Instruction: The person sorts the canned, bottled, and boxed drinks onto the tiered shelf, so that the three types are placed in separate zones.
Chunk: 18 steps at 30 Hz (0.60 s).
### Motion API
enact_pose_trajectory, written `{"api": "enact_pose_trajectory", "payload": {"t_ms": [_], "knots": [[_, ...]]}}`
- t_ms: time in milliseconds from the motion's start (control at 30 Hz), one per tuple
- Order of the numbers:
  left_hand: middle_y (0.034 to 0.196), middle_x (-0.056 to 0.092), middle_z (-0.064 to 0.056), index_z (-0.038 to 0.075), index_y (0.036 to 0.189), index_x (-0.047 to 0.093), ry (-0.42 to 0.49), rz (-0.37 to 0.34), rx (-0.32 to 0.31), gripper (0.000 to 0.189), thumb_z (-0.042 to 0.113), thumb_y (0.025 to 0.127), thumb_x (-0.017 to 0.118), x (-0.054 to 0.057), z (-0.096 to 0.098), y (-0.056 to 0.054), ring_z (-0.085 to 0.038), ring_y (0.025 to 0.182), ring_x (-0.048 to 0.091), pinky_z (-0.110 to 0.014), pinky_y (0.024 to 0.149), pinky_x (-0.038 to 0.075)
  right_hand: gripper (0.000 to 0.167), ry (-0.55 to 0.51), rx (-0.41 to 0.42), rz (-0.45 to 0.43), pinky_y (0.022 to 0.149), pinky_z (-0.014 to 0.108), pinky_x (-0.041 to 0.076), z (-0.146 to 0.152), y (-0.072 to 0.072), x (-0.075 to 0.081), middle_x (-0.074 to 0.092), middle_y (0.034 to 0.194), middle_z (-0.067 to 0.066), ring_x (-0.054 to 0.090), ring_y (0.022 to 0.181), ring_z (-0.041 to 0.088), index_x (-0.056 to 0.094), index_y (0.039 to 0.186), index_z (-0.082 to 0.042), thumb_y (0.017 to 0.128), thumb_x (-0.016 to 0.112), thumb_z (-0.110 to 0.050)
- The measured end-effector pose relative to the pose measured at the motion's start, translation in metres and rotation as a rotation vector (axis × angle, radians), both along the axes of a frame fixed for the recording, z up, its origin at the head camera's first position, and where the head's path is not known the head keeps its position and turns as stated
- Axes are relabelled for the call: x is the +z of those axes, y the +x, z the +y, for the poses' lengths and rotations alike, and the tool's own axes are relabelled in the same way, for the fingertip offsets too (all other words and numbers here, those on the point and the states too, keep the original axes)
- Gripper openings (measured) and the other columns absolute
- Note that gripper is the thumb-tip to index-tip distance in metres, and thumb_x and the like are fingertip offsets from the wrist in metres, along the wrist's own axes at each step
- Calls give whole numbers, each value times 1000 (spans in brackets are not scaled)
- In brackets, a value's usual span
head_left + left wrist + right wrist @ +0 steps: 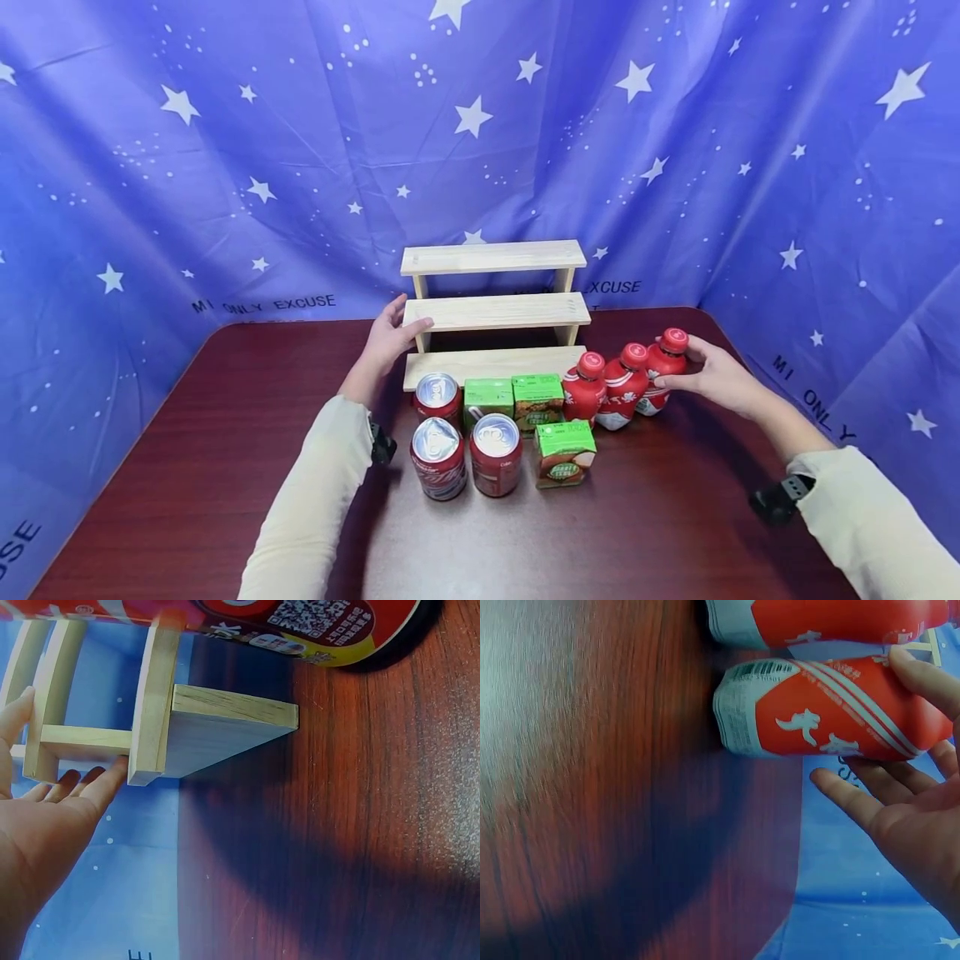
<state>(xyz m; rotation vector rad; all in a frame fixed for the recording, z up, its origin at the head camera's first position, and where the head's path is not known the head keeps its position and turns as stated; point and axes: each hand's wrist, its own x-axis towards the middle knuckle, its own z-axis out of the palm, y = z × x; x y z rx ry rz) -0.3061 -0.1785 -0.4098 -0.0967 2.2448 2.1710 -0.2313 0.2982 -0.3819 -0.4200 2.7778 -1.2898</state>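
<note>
A three-step wooden display rack stands at the back of the table. My left hand grips its left end, thumb over the middle step and fingers around the side; the left wrist view shows these fingers against the wood. Three red bottles with red caps stand in a slanting row to the right. Around the rightmost bottle my right hand has its thumb on one side and fingers on the other. In the right wrist view that bottle is upright beside its neighbour, one finger extended off it.
Three red drink cans, one behind and two in front, stand before the rack's left half. Green-topped cartons are beside them, one nearer the front. A blue starry curtain hangs behind the dark wooden table.
</note>
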Motion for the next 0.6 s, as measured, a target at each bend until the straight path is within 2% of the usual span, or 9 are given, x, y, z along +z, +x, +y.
{"api": "enact_pose_trajectory", "payload": {"t_ms": [267, 367, 467, 533, 600], "knots": [[149, 33, -17, 13, 150, 16, 4, -29, -26, 81, 10, 86, 65, -2, 1, -2, -32, 123, 45, -55, 96, 43, 62, -14, -67, 37, 71, 12, 48, -3, 5, -2, 62, 113, 19, 55, 85, -11, 46, 129, -1, 78, 76, -22], [149, 34, -16, 15, 150, 16, 4, -39, -29, 81, 11, 86, 66, -2, 1, -3, -32, 122, 46, -55, 95, 44, 63, -15, -92, 62, 71, 10, 47, -1, 5, 1, 64, 106, -2, 54, 86, -13, 46, 130, -2, 78, 76, -23], [148, 35, -15, 16, 150, 17, 0, -46, -32, 81, 12, 86, 66, -2, 0, -4, -31, 121, 47, -54, 94, 45, 64, -27, -122, 101, 71, 8, 45, 1, 4, 7, 58, 96, -25, 53, 86, -16, 46, 131, -2, 78, 77, -21], [148, 36, -14, 17, 150, 17, -6, -49, -34, 81, 13, 87, 66, -2, -2, -4, -30, 120, 48, -54, 94, 45, 64, -20, -147, 123, 70, 7, 43, 2, 3, 14, 53, 91, -33, 52, 85, -17, 46, 131, -2, 78, 77, -22], [147, 37, -14, 18, 150, 17, -1, -51, -34, 81, 13, 87, 66, -2, -3, -4, -30, 119, 48, -54, 94, 45, 65, -8, -164, 133, 69, 7, 42, 4, 1, 21, 51, 89, -35, 50, 84, -18, 46, 131, -3, 78, 76, -23]]}}
